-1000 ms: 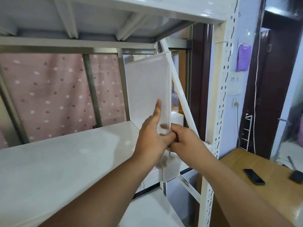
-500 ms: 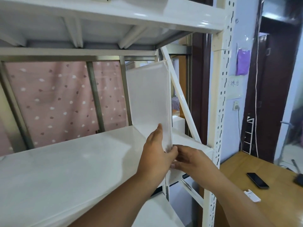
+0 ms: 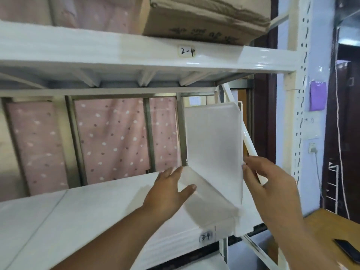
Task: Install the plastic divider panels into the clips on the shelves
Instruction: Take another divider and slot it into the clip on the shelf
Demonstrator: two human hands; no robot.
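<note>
On the white shelf [image 3: 78, 211], one divider panel [image 3: 213, 149] stands between two hands.

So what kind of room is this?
Probably a home storeroom: white metal shelves with handwritten number labels, a cardboard box stored on top, and a wooden desk nearby.

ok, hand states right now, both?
Left hand: open, fingers spread beside the divider panel.
Right hand: open, fingertips at the panel's front edge, not gripping.
</note>
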